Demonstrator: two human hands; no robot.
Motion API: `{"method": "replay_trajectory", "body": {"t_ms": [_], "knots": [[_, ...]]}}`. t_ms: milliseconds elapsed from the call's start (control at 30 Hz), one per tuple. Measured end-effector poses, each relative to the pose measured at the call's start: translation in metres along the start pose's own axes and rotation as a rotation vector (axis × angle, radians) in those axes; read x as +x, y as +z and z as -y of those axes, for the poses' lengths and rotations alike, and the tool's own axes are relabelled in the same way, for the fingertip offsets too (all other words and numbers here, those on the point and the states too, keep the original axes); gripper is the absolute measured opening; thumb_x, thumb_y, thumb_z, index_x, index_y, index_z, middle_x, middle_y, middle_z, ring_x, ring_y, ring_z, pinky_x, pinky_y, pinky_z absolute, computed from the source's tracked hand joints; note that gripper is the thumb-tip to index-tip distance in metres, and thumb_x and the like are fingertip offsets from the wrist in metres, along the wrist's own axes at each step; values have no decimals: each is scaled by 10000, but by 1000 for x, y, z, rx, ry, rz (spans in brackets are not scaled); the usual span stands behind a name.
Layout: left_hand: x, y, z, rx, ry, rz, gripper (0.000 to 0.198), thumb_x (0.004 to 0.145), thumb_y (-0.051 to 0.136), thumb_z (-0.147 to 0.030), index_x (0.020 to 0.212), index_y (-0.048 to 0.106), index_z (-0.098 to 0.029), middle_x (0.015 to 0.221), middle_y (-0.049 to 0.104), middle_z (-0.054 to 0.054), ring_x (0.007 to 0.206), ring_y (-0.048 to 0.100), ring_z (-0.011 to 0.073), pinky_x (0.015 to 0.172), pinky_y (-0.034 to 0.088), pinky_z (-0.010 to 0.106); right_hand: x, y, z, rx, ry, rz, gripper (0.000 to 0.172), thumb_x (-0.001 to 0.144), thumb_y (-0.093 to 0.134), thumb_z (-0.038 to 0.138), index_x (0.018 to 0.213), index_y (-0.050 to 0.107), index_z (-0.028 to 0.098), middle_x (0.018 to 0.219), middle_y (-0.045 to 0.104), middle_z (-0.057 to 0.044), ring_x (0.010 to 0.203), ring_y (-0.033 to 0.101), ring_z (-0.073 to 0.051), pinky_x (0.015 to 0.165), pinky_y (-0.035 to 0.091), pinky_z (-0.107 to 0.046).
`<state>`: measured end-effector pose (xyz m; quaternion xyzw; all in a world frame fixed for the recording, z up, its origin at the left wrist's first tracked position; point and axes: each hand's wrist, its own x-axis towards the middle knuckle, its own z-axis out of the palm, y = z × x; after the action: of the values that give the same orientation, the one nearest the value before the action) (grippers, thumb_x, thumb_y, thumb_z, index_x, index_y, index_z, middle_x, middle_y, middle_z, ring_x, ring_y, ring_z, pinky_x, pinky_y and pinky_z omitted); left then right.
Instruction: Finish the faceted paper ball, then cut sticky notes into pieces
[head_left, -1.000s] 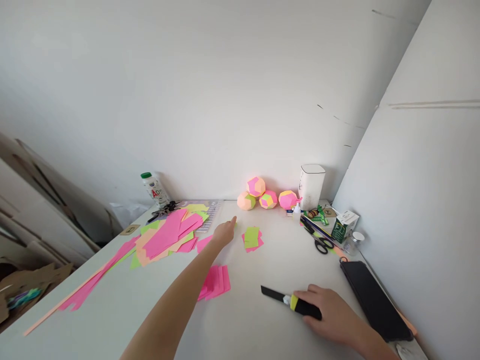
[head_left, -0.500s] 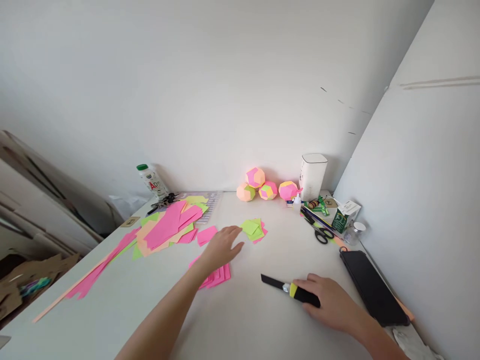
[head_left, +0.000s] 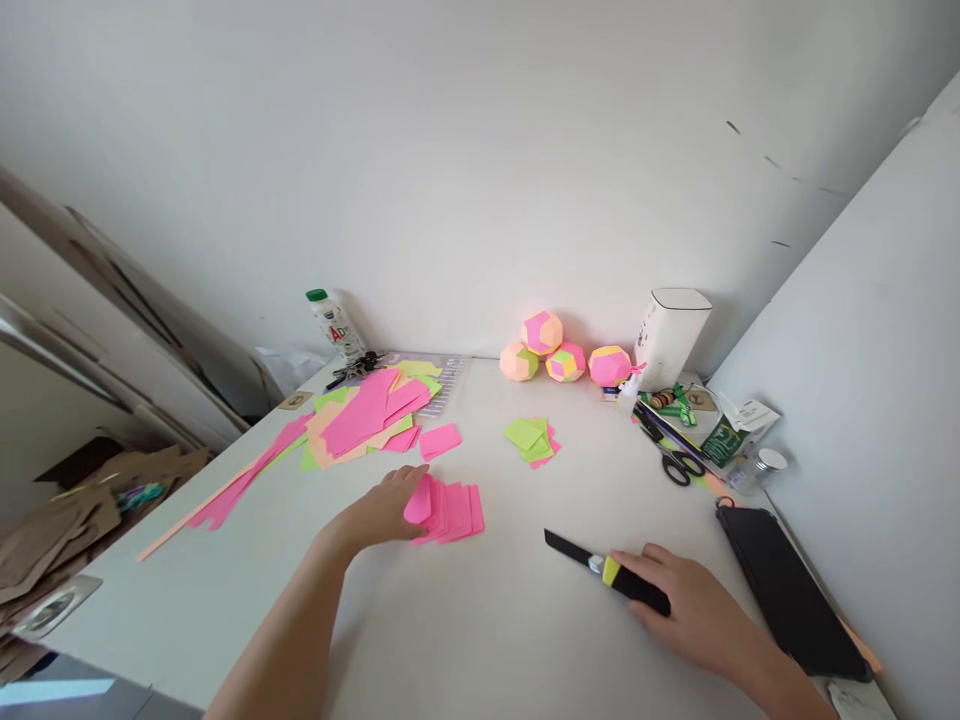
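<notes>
My left hand (head_left: 386,510) is at the left end of a fanned stack of pink paper pieces (head_left: 457,510). Its thumb and fingers close on the pieces there, and the top one tilts up slightly. My right hand (head_left: 675,595) grips a utility knife (head_left: 634,583) with a black and yellow handle, low over the white table. The knife's black blade is out and points left. A small pile of green paper pieces (head_left: 529,437) with pink ones under it lies beyond the hands. A single pink piece (head_left: 440,441) lies behind the stack.
Larger coloured sheets (head_left: 360,415) and long strips (head_left: 244,480) cover the left side. Several paper balls (head_left: 541,332) sit by the wall near a white container (head_left: 671,340). Scissors (head_left: 681,467), a jar (head_left: 769,468) and a black case (head_left: 787,590) lie along the right edge. A bottle (head_left: 334,325) stands back left.
My left hand has moved from beside the green pieces back to the pink stack and closed on its left end. The right hand still holds the utility knife. The view has shifted.
</notes>
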<state>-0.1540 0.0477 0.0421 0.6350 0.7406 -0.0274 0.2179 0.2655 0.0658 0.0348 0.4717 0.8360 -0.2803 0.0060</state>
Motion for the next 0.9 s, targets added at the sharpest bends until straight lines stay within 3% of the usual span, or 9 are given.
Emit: {"method": "replay_trajectory", "body": {"t_ms": [333,500,600,733,900], "knots": [[-6,-6,2,6,12,-62,714,721,606,-378,1398,403,-274,1406,494,71,1273,485,292,909,488,337,-1,0,0,6,4,7,532,806,516,264,1334,555,315,1086,645,-49,958,636,-254,850,488,-332],[-20,-21,4,-177,44,-182,698,818,551,-488,1439,305,-286,1460,428,78,1252,504,289,911,510,363,0,2,-1,20,15,0,540,799,519,258,1333,555,328,1121,643,-50,996,629,-264,882,478,-349],[-24,-22,-16,-368,311,-297,753,832,563,-393,1478,186,-312,1456,426,75,1261,484,259,974,481,369,1,0,-2,50,22,4,536,799,533,281,1332,558,328,1171,636,-57,1053,606,-279,920,460,-365],[-12,-8,-65,-476,816,-133,822,803,578,-177,1490,142,-294,1401,484,94,1281,446,233,1049,424,417,-3,-14,-9,167,-31,65,519,777,560,264,1290,596,332,1172,646,-32,1082,589,-263,949,438,-343],[20,25,-113,-296,981,16,883,733,476,10,1495,158,-303,1382,521,73,1244,468,230,979,484,424,-11,-31,-21,284,-92,258,486,738,630,267,1220,656,320,1049,674,-23,995,611,-245,884,460,-314]]}}
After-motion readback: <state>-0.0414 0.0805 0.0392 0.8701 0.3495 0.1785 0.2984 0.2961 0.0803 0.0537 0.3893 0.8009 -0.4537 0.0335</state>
